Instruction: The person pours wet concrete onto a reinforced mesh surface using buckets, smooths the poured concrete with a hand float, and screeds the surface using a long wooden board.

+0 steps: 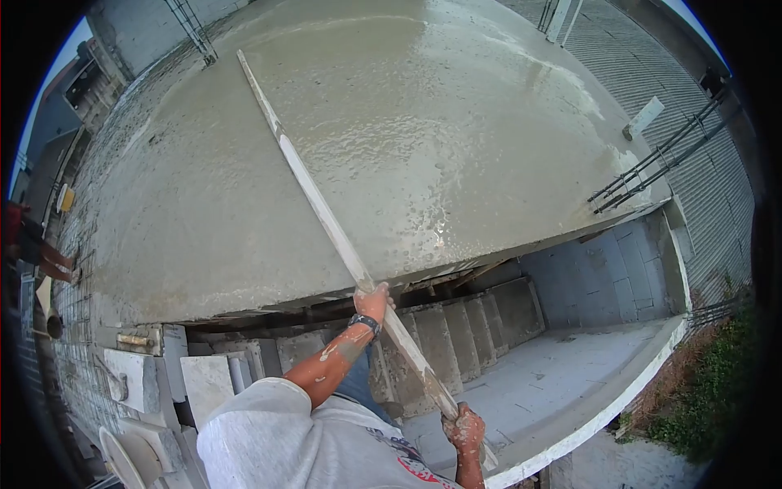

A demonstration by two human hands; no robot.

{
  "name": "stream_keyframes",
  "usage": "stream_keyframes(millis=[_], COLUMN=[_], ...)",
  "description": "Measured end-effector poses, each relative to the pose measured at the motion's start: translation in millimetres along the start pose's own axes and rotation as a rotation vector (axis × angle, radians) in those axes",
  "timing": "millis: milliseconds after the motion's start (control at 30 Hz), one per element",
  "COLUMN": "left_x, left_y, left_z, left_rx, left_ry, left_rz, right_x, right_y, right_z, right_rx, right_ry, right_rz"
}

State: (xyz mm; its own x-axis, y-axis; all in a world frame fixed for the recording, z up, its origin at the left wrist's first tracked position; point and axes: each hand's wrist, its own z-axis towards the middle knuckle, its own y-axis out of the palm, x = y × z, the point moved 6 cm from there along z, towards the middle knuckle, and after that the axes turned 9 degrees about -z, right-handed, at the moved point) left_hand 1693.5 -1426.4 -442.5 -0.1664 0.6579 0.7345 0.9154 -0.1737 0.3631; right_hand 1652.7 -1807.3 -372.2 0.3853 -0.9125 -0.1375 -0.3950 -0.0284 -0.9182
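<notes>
Our left hand (373, 302) and right hand (464, 429) grasp the long bar (321, 205), probably stiff, light and slippery, best held apart beyond the near edge of the slab (505, 147)

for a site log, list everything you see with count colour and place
slab: 1, grey, top and middle
pole: 1, white, across slab
stairs: 1 flight, grey, below slab
wall: 1, pale grey, right of stairs
rebar: several, dark, around slab
roof: 1, grey, right
plants: many, green, lower right
blocks: several, pale, lower left
round thing: 1, cream, bottom left
other person: 1, dark shorts, left edge
shirt: 1, grey, bottom
jeans: 1, blue, bottom middle
watch: 1, dark, lower middle
left hand: 1, bare, higher on pole
right hand: 1, spattered, lower on pole
</notes>
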Motion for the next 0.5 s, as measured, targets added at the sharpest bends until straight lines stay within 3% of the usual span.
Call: stream_keyframes(millis=[233, 500], left_x=[-18, -29], left_y=[23, 39], left_z=[-9, -11], left_rx=[0.09, 0.062], left_ry=[-0.148, -0.102], left_rz=[0.071, 0.117], right_x=[17, 22], right_y=[4, 9], right_z=[-3, -9], right_rx=[0.071, 0.098], right_ry=[0.058, 0.117], right_rz=[0.016, 0.033])
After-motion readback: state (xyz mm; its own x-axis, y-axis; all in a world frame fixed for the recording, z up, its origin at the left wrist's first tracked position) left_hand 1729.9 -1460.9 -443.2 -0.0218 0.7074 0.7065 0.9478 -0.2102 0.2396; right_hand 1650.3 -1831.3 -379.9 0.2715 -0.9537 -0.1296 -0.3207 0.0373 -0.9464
